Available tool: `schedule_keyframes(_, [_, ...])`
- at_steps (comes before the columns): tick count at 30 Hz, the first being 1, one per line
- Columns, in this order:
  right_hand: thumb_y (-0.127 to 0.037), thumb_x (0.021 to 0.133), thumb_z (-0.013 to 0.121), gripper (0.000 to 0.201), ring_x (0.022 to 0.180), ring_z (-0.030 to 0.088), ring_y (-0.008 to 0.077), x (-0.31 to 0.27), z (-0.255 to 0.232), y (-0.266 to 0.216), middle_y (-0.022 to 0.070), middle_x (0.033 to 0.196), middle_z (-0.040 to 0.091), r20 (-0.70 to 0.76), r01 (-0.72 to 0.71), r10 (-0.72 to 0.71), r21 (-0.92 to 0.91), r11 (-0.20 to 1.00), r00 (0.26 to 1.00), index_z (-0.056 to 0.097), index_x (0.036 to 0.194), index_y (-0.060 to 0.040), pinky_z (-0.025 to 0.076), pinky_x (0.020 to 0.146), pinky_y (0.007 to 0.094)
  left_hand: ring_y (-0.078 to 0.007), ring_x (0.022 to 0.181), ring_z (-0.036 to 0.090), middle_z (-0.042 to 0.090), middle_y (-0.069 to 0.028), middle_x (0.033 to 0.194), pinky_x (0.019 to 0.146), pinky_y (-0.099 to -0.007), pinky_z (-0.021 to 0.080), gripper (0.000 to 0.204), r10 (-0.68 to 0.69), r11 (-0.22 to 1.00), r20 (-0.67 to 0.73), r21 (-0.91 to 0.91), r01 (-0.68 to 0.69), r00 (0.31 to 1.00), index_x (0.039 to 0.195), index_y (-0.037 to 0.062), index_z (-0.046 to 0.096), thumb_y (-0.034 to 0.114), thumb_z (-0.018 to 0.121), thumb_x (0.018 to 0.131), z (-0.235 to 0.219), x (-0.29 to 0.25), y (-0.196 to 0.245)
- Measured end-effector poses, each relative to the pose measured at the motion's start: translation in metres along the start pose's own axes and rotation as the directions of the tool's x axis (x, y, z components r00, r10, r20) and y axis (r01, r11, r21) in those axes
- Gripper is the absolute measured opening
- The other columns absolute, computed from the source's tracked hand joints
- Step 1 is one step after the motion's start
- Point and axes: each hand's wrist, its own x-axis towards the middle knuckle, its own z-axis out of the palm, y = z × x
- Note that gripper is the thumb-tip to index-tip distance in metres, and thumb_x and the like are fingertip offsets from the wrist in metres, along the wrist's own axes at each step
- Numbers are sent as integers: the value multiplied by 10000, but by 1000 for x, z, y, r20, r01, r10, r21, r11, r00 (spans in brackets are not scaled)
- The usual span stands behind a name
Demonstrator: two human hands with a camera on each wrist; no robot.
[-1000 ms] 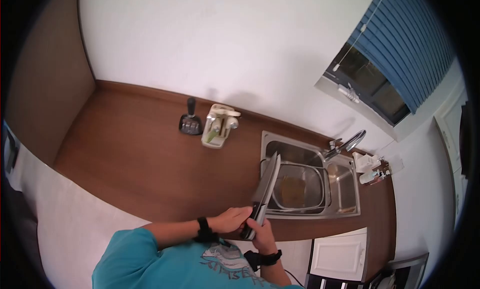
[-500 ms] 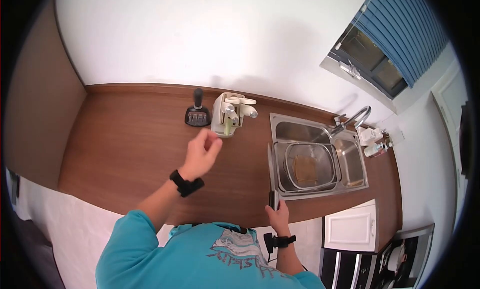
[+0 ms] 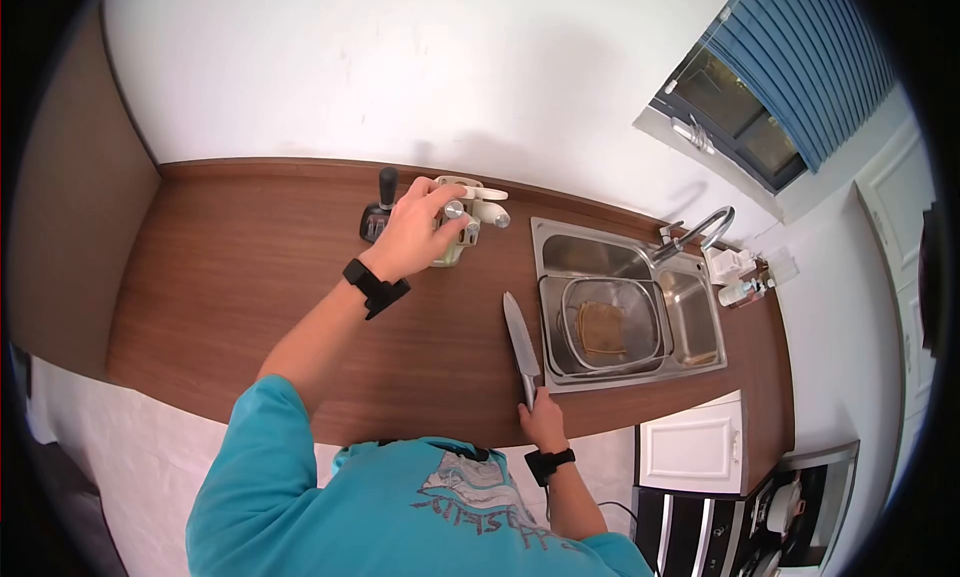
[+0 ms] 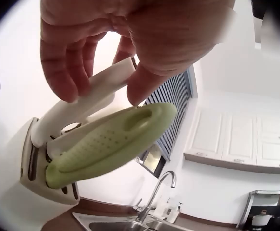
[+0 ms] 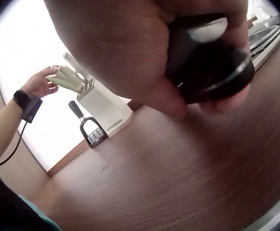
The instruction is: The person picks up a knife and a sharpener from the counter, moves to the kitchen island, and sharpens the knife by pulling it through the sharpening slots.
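The left hand [image 3: 412, 232] is reaching out to the knife block [image 3: 462, 239] at the back of the counter [image 3: 250, 277], and in the left wrist view its fingers [image 4: 65, 62] and thumb are closing round a white handle [image 4: 89, 103] that is sticking out of the block; just under that hand a green handle [image 4: 111, 142] is sitting in its slot. The right hand [image 3: 543, 424] is gripping the dark handle [image 5: 212, 62] of a large knife [image 3: 521, 343], clenched round it near the counter's front edge, with the blade pointing away from the person and lying low over the wood, just to the left of the sink [image 3: 625, 312]. Whether the blade is resting on the counter cannot be told. Beyond the left hand, a black knife sharpener [image 3: 380, 212] is standing just beside the block.

Judging from this, the step in hand is taking a tool out of the block while the big knife is being kept aside. The next move is calling for a straight pull along the slot, and a steady right hand so the blade is not swinging toward the reaching arm.
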Motion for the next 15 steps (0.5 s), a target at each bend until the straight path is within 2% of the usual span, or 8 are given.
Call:
schedule_keyframes(2, [-236, 797, 674, 415, 869, 598, 464, 1, 10, 7, 273, 925, 621, 2, 55, -55, -62, 997, 998, 450, 1065, -11, 485, 749, 527, -280, 745, 593, 542, -131, 977, 674, -375, 500, 334, 3, 1000, 44, 0, -3, 999, 1155, 69, 559, 124, 657, 841, 0, 1, 0])
schedule_keyframes(4, [-242, 794, 679, 419, 867, 601, 457, 1, 9, 2, 264, 932, 618, 17, 28, -27, -99, 995, 1000, 443, 1058, -18, 488, 747, 527, -267, 719, 600, 559, -118, 955, 639, -363, 501, 301, 116, 986, 10, 119, -116, 993, 1139, 78, 574, 100, 650, 849, 3, -2, -5])
schedule_keyframes(7, [-254, 789, 687, 417, 848, 610, 447, -1, 6, -6, 244, 939, 612, 17, -1, 3, -130, 992, 1000, 436, 1038, -32, 495, 737, 530, -280, 735, 609, 571, -130, 934, 641, -369, 503, 275, 188, 955, 45, 224, -193, 981, 1113, 48, 569, 81, 643, 851, -1, 2, -5])
schedule_keyframes(11, [-271, 785, 691, 430, 854, 613, 442, -1, 5, -3, 238, 970, 606, 10, -15, 17, -124, 992, 1000, 441, 1043, -35, 503, 729, 523, -335, 746, 582, 557, -149, 911, 644, -397, 493, 239, 202, 958, 78, 191, -214, 976, 1062, -3, 550, 88, 627, 854, -16, 7, 15])
schedule_keyframes(14, [-294, 778, 696, 438, 852, 614, 434, -2, 3, -3, 233, 958, 601, -9, -6, 5, -126, 992, 1000, 455, 1040, -40, 506, 722, 521, -255, 676, 606, 604, -146, 908, 584, -338, 491, 221, 272, 947, -19, 185, -264, 962, 1027, -18, 591, 64, 663, 835, -32, 9, 41])
schedule_keyframes(15, [-294, 778, 696, 438, 852, 614, 434, -3, 1, -4, 233, 958, 601, -8, -17, 16, -111, 994, 1000, 455, 1040, -40, 506, 722, 521, -255, 676, 606, 604, -146, 908, 584, -338, 491, 221, 277, 945, -1, 184, -272, 961, 1027, -18, 591, 64, 663, 835, -41, 8, 54])
